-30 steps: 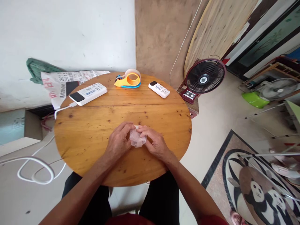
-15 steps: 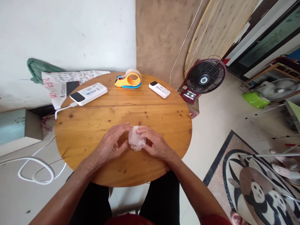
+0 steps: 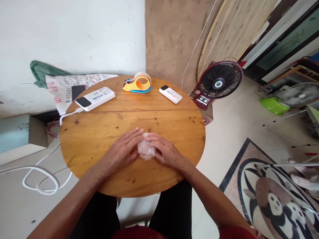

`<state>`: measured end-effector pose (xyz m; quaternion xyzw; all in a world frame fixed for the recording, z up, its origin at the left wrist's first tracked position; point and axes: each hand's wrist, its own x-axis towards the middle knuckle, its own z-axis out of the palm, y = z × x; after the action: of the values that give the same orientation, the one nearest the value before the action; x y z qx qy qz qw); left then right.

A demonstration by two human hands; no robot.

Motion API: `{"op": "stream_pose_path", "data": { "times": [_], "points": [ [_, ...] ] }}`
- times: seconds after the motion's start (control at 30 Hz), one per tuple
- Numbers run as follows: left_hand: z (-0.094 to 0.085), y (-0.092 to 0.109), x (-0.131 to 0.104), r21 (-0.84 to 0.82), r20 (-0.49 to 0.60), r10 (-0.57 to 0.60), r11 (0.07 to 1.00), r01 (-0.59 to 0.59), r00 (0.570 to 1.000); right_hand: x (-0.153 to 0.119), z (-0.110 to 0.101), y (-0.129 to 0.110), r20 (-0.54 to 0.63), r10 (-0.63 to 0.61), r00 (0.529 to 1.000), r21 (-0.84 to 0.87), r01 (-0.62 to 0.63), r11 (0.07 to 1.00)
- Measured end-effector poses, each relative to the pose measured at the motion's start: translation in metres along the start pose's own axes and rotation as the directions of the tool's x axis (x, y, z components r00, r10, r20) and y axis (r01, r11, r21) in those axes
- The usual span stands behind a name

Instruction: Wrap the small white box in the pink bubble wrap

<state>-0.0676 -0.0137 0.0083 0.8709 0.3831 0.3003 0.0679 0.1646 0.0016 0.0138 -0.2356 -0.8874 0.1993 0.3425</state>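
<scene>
A small, crumpled, translucent white wrapping, thin like plastic film or tissue, lies near the front middle of the round wooden table. Against its left side rests my left hand, with its fingers stretched out and pointing forward, holding nothing I can see. My right hand is curled over the right edge of the wrapping, its fingertips on top and the thumb mostly hidden beneath. Whether anything is inside the wrapping I cannot tell.
At the back of the table are a white power bank with a cable, an orange tape dispenser, and a smaller white power bank. A dark red fan stands beyond the right edge. White cable loops hang at left.
My left hand has turned flatter, its fingers straightening and reaching forward beside the wrapping. My right fingers have settled slightly closer over it. The wrapping stays in place on the table.
</scene>
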Motion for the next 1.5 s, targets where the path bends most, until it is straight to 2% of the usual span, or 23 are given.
{"op": "stream_pose_path", "data": {
  "times": [0.1,0.17,0.27,0.33,0.4,0.47,0.53,0.6,0.73,0.83,0.97,1.03,1.17,1.27,1.37,1.43,1.5],
  "points": [
    [0.007,-0.002,0.004,-0.052,-0.031,-0.009,0.999,0.007,0.999,0.0,0.001,0.002,-0.005,0.018,1.0,-0.004,-0.018,1.0],
    [0.011,-0.004,0.009,-0.148,-0.037,-0.047,0.988,0.041,0.998,0.003,-0.001,0.004,-0.018,0.044,0.999,0.017,-0.043,0.999],
    [0.011,-0.004,0.017,-0.327,0.008,-0.211,0.923,0.202,0.978,0.015,-0.008,0.01,-0.012,0.161,0.987,0.137,-0.158,0.978],
    [0.006,-0.002,0.023,-0.461,0.1,-0.338,0.818,0.345,0.936,0.025,-0.013,0.016,0.047,0.297,0.954,0.28,-0.298,0.913],
    [0.001,0.0,0.029,-0.555,0.197,-0.419,0.698,0.453,0.886,0.035,-0.015,0.024,0.132,0.409,0.903,0.437,-0.424,0.793],
    [-0.002,0.001,0.034,-0.568,0.226,-0.474,0.645,0.511,0.851,0.041,-0.012,0.033,0.178,0.474,0.862,0.556,-0.486,0.675],
    [-0.001,0.001,0.039,-0.548,0.19,-0.525,0.644,0.533,0.83,0.045,-0.006,0.04,0.163,0.519,0.839,0.631,-0.493,0.599],
    [0.003,0.0,0.041,-0.602,0.17,-0.526,0.614,0.51,0.833,0.046,0.0,0.045,0.136,0.554,0.821,0.683,-0.483,0.548],
    [0.011,0.0,0.043,-0.779,0.212,-0.46,0.453,0.433,0.862,0.048,0.003,0.046,0.132,0.6,0.789,0.71,-0.497,0.498],
    [0.012,-0.001,0.044,-0.813,0.247,-0.461,0.38,0.441,0.852,0.05,0.002,0.043,0.118,0.606,0.787,0.685,-0.506,0.524],
    [0.012,-0.003,0.043,-0.861,0.267,-0.5,0.26,0.437,0.824,0.052,-0.002,0.035,0.013,0.606,0.795,0.564,-0.506,0.652],
    [0.012,-0.004,0.04,-0.873,0.303,-0.5,0.197,0.447,0.812,0.053,-0.008,0.034,-0.018,0.596,0.803,0.558,-0.486,0.672],
    [0.011,-0.004,0.035,-0.878,0.363,-0.484,0.106,0.466,0.796,0.055,-0.031,0.035,0.03,0.524,0.851,0.57,-0.445,0.69],
    [0.009,-0.003,0.034,-0.874,0.38,-0.486,0.089,0.477,0.787,0.06,-0.046,0.036,0.109,0.432,0.895,0.475,-0.428,0.768],
    [0.01,-0.003,0.033,-0.869,0.382,-0.477,0.105,0.483,0.792,0.067,-0.053,0.036,0.164,0.321,0.933,0.365,-0.36,0.858],
    [0.011,-0.005,0.032,-0.865,0.388,-0.466,0.112,0.489,0.795,0.071,-0.052,0.036,0.192,0.306,0.933,0.33,-0.355,0.875],
    [0.013,-0.006,0.031,-0.862,0.394,-0.459,0.115,0.493,0.796,0.072,-0.047,0.038,0.184,0.351,0.918,0.354,-0.395,0.848]
  ]
}}
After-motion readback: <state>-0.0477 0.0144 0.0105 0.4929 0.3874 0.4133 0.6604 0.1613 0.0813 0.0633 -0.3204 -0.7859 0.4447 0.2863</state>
